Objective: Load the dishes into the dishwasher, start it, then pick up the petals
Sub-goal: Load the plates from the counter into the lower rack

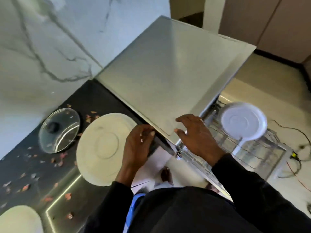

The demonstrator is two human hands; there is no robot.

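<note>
Stainless dishwasher [168, 73] on a dark counter [94, 95], its wire rack [252, 148] drawn out to the right and already holding one white plate [244, 121], which is blurred. Left hand [138, 145]: fingers [144, 132] curled on a dark edge [161, 143] at the machine's near corner; what that edge belongs to cannot be told. Right hand [196, 138]: fingers straight and spread, resting on the top panel's corner, holding nothing.

Not yet loaded: large plate [101, 148] just beside the left hand, glass lid [58, 130] beyond it, second plate [18, 219] at lower left. The plates are probably stiff, fairly heavy and glaze-slick, and liable to chip on the rack wires. They are best taken at the rim, thumb above and fingers below. The lid is fragile and is best lifted by its black knob [52, 126]. Petals [68, 195] lie scattered over the counter. They look light and limp, to be pinched or swept together.
</note>
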